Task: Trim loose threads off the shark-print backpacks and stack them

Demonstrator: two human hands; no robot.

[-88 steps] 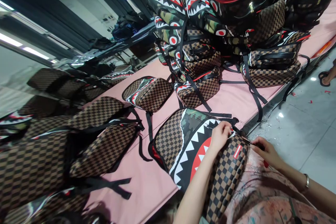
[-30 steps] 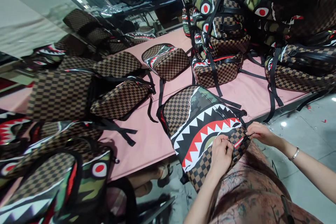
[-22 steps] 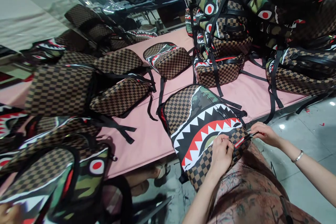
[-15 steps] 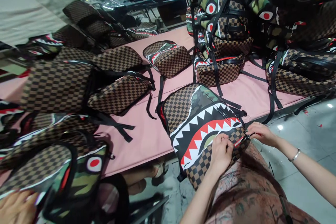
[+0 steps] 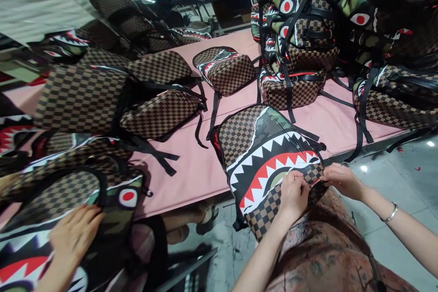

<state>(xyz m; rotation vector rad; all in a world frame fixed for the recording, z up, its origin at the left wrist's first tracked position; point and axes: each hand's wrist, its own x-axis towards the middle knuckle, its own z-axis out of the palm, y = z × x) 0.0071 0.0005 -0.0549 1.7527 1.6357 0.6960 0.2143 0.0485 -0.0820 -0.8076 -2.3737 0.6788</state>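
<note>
A checkered backpack (image 5: 236, 139) with a camouflage patch and a printed red-and-white shark mouth lies tilted across the table edge and my lap. My left hand (image 5: 294, 196) is closed on the fabric of its lower front, fingers curled beside the small pocket's red-lined edge. At the pocket's right end, my right hand (image 5: 344, 180) pinches the backpack near its corner. Whether a zipper pull sits between those fingertips is hidden. A silver bangle circles the right wrist.
The pink-covered table (image 5: 191, 173) bears several similar backpacks (image 5: 226, 70). A tall stack of backpacks (image 5: 313, 32) stands at the back right. At the lower left, a co-worker's hand (image 5: 75, 232) rests on another shark-print backpack (image 5: 119, 219). Tiled floor (image 5: 404, 191) shows at right.
My right hand has drawn in against the pocket's end; the dark piece between its fingers no longer shows. The co-worker's hand has moved up and right over their backpack. The view has shifted slightly.
</note>
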